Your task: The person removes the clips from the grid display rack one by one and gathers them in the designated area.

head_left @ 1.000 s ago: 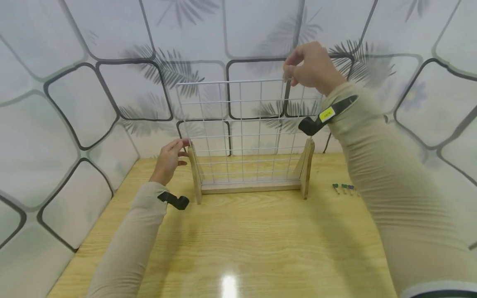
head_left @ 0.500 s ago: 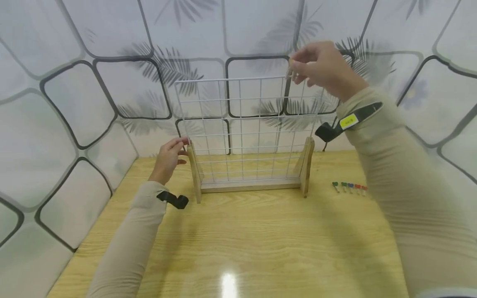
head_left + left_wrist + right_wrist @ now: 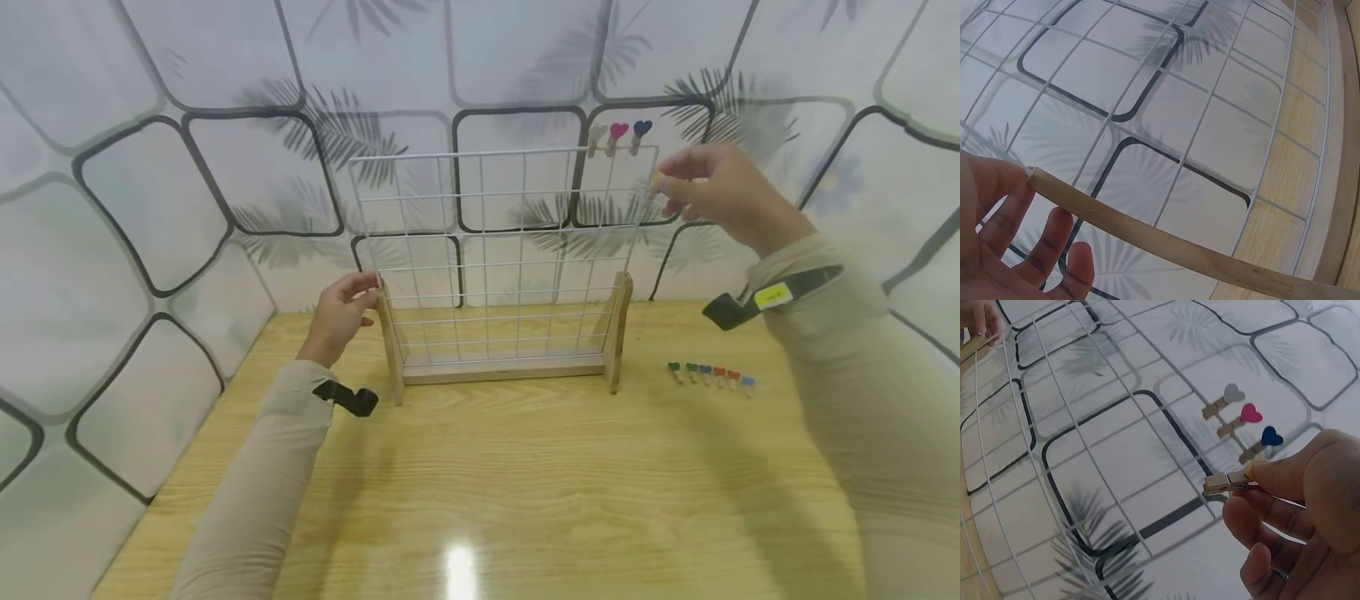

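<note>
A white wire grid [image 3: 483, 250] stands upright between two wooden side posts. My left hand [image 3: 339, 317] pinches this rack at its left edge, by the top end of the left post [image 3: 1147, 234]; the lower fingers are loosely bent. On the right, my right hand [image 3: 723, 192] pinches a small wooden clothespin [image 3: 1225, 482] between thumb and forefinger, its jaws toward the grid's right side wire. A bit of yellow shows under the thumb. Grey [image 3: 1233, 394], pink [image 3: 1250, 414] and dark blue [image 3: 1272, 436] heart clothespins sit on the top wire near its right corner.
Several small heart clothespins, among them green [image 3: 674, 367], red [image 3: 720, 372] and blue [image 3: 748, 382] ones, lie in a row on the wooden table [image 3: 480, 475] right of the rack. A patterned wall covering [image 3: 225, 175] rises close behind.
My right hand has moved right and down from the top wire to the grid's right side, uncovering the three heart clothespins there. More clothespins on the table show. The left hand stays put.
</note>
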### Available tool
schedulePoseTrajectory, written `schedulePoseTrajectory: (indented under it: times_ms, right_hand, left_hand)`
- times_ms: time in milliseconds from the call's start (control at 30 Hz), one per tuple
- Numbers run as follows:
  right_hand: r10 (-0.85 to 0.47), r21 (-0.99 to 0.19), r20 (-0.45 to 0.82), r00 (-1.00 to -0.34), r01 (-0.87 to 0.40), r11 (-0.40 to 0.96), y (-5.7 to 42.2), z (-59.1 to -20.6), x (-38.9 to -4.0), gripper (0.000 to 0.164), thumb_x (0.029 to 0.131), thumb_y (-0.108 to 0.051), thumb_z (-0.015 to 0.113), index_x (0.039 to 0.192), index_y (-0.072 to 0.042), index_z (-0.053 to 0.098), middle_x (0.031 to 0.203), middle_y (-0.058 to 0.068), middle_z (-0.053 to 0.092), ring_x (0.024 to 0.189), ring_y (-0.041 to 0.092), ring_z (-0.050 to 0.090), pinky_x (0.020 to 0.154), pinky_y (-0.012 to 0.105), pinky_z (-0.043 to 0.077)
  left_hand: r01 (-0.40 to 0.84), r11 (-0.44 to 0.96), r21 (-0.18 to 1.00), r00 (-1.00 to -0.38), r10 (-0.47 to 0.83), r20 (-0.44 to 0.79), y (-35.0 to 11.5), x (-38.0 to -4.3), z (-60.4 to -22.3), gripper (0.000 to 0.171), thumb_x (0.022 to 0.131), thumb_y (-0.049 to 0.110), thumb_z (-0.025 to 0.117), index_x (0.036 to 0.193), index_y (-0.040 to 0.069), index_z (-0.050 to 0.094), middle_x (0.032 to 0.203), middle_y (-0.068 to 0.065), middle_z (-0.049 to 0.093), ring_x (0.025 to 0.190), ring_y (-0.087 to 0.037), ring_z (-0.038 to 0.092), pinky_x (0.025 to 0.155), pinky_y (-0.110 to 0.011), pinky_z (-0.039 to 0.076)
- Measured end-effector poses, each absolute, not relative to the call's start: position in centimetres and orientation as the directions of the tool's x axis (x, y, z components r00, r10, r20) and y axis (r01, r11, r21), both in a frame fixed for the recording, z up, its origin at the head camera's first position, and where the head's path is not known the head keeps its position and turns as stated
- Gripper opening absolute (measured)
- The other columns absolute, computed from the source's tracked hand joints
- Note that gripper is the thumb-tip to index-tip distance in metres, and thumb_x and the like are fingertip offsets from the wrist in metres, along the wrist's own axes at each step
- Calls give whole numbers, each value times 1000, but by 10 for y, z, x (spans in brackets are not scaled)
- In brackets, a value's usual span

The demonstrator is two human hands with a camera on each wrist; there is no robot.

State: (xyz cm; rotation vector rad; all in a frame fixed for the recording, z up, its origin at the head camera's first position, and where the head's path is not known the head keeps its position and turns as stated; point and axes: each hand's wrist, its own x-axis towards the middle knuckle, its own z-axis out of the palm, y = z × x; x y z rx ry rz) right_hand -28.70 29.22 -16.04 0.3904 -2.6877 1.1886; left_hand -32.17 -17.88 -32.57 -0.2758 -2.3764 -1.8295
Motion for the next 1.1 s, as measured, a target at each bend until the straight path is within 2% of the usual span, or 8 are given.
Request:
schedulePoseTrajectory:
  times_ms: [200, 467, 600, 700, 800, 933, 1033, 1100]
  right_hand:
    - [-141, -711, 246, -959, -277, 647, 330, -187, -283, 49, 99, -30, 58, 127, 9, 50, 97, -11, 63, 79, 6, 63, 66, 21, 51]
    - [-103, -697, 185, -977, -205, 687, 378, -231, -281, 57, 99, -35, 56, 133, 10, 46, 95, -18, 62, 79, 3, 62, 67, 20, 52]
    - [-91, -696, 164, -982, -181, 695, 399, -258, -281, 57, 100, -34, 55, 133, 11, 45, 95, -19, 63, 80, 4, 63, 68, 21, 53]
    - [-83, -713, 147, -986, -164, 682, 413, -279, -281, 54, 101, -30, 53, 131, 14, 44, 92, -16, 65, 78, 3, 63, 69, 22, 54]
    - [-79, -713, 122, -989, -143, 687, 426, -298, -278, 54, 102, -28, 51, 131, 16, 43, 99, 1, 70, 78, -1, 61, 69, 22, 54]
    - [-67, -701, 94, -993, -114, 704, 442, -321, -270, 52, 104, -29, 48, 130, 17, 44, 111, 23, 66, 79, -4, 61, 70, 23, 55]
    - [-50, -716, 62, -997, -79, 694, 453, -337, -265, 52, 104, -28, 46, 130, 18, 42, 110, 23, 66, 78, -5, 60, 70, 24, 55]
    - [-35, -739, 42, -999, -55, 672, 459, -347, -262, 52, 105, -25, 44, 131, 19, 39, 104, 16, 68, 77, -5, 60, 70, 24, 55]
  left_hand:
    - [242, 260, 935, -970, 66, 233, -180, -324, -328, 39, 100, 12, 55, 136, -2, 50, 132, -17, 53, 90, -10, 57, 72, -26, 50]
    - [233, 279, 932, -972, 46, 229, -181, -322, -327, 38, 100, 9, 53, 136, -1, 50, 132, -16, 51, 94, -13, 56, 78, -35, 51]
    - [223, 283, 933, -975, 39, 221, -180, -322, -326, 37, 101, 10, 53, 137, -1, 50, 133, -15, 51, 96, -15, 56, 76, -31, 51]
    - [218, 287, 933, -975, 36, 217, -179, -321, -325, 38, 101, 10, 53, 137, -1, 50, 134, -16, 51, 97, -15, 56, 74, -28, 50]
    - [217, 283, 934, -976, 39, 215, -178, -320, -324, 38, 101, 10, 53, 137, -2, 49, 135, -17, 51, 98, -16, 56, 77, -31, 50]
    - [218, 273, 937, -976, 46, 213, -176, -319, -324, 38, 101, 9, 53, 137, -2, 49, 135, -17, 51, 97, -16, 56, 80, -37, 50]
    - [218, 276, 936, -976, 48, 213, -175, -320, -324, 38, 101, 9, 52, 137, -2, 49, 135, -17, 51, 97, -16, 56, 80, -36, 50]
    - [218, 282, 934, -976, 47, 213, -175, -319, -324, 38, 101, 9, 52, 137, -2, 49, 135, -16, 51, 98, -16, 56, 79, -34, 50]
